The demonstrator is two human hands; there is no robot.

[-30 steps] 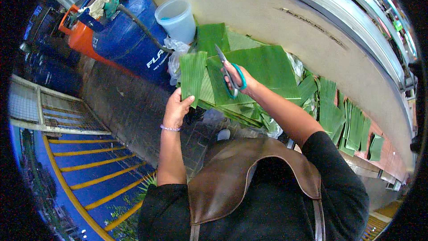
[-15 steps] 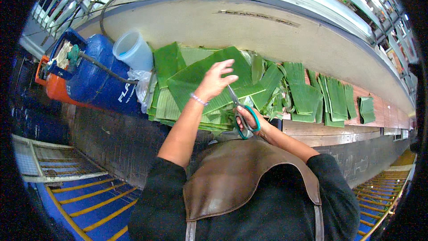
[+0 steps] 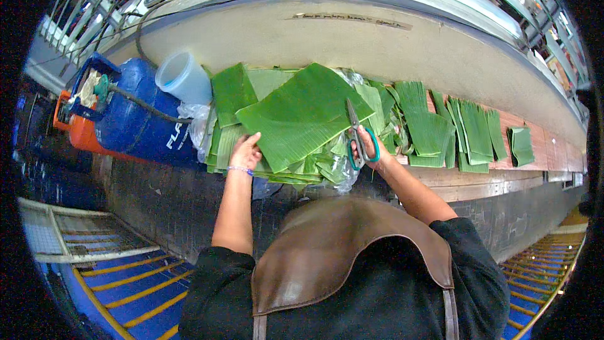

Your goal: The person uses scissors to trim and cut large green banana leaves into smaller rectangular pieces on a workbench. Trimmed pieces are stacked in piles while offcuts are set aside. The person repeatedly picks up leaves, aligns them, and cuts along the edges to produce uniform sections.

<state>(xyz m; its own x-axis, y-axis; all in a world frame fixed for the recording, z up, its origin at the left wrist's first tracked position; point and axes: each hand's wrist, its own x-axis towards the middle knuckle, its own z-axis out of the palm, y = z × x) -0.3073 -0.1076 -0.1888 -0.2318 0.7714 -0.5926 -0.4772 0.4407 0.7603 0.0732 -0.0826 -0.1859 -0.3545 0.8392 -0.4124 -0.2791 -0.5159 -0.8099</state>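
A broad green banana leaf piece (image 3: 308, 110) lies on top of a pile of banana leaves (image 3: 228, 141). At its left edge, my left hand (image 3: 245, 153) has its fingers curled, with thumb and fingertips pinching the leaf's rim. In my right hand (image 3: 376, 158) is a pair of scissors (image 3: 353, 123) with teal-rimmed handles. My fingers are through the loops and the blades point away from me, nearly together, over the leaf's right side. Crumpled clear plastic (image 3: 343, 173) shows under the pile near the scissors.
Folded leaf stacks (image 3: 475, 132) line the wooden bench (image 3: 478, 184) to the right. On the left stand a blue gas cylinder (image 3: 135, 113) with a hose and a translucent bucket (image 3: 184, 79). A low wall (image 3: 251, 34) runs behind; yellow-barred racks (image 3: 138, 289) stand below left.
My left hand has come down and left from above the leaf to its left edge. My right hand has moved slightly right and away from me with the scissors, whose blades now point straighter ahead.
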